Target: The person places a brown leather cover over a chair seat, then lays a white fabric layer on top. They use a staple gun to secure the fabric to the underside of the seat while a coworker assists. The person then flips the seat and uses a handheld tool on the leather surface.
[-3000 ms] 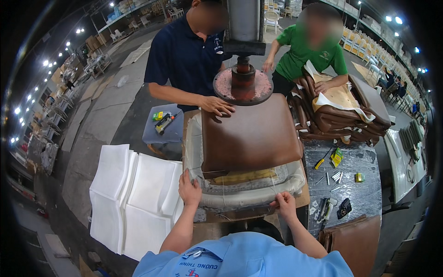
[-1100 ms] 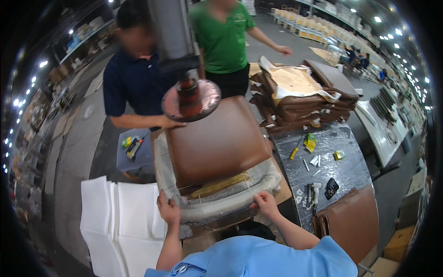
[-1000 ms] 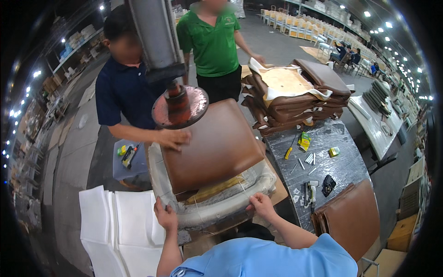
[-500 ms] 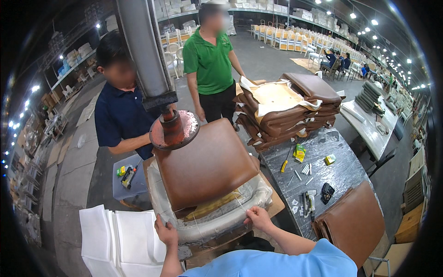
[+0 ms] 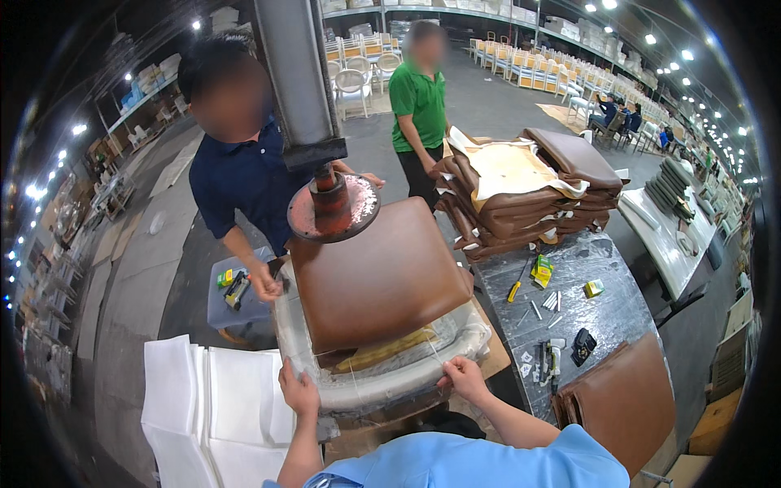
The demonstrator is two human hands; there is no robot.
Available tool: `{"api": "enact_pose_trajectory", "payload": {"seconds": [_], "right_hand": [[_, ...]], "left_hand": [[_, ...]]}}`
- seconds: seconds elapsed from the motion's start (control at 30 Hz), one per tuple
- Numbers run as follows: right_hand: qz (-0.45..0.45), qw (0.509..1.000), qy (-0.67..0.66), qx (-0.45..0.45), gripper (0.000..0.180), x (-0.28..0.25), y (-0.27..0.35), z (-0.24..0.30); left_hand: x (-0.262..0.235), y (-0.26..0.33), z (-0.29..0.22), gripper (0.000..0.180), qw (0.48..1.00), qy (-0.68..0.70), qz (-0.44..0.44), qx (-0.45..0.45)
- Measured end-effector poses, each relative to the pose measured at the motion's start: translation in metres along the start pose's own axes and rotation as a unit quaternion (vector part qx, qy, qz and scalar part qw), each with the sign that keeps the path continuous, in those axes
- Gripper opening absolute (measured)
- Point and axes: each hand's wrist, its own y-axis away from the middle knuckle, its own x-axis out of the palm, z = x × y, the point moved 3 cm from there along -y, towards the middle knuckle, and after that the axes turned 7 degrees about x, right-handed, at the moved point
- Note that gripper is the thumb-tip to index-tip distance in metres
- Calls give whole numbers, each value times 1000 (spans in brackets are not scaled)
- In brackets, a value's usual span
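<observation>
Left hand: the left hand (image 5: pixel 299 389) is pinching the clear plastic film (image 5: pixel 382 376) at the near rim of the press bed.
Right hand: the right hand (image 5: pixel 464 376) is gripping the same film, fingers curled closed.
Cushion: a brown seat cushion (image 5: pixel 376 281) is lying under the round press plate (image 5: pixel 333 207).
Opposite: a co-worker's hand (image 5: pixel 264 285) is holding the far-left edge.
Bench: stacked brown covers (image 5: pixel 521 195) are lying right of the press.

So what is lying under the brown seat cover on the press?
Under the brown seat cover a yellowish strip and a white cushion in clear plastic show at the near edge, where the left hand and right hand grip. The middle is covered.
</observation>
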Motion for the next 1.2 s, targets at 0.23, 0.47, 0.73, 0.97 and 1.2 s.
{"api": "enact_pose_trajectory", "payload": {"seconds": [0.23, 0.47, 0.73, 0.97, 1.2], "right_hand": [[17, 999, -40, 32, 24, 4, 1, -2], [23, 999, -26, 27, 24, 3, -1, -2], [70, 996, 39, 38, 22, -15, -8, 4], [-242, 893, 288, -246, 14, -52, -31, 62], [-258, 814, 368, -368, 22, -32, -59, 54]], "left_hand": [[2, -7, 5, 67, 1000, -5, 10, 21], [-1, -5, 9, 68, 1000, -12, 11, 23], [-1, -3, 6, 68, 999, -21, 29, -2], [-2, -3, 7, 70, 999, -26, 33, 7], [7, -11, -8, 68, 996, -79, 28, 35]]}}
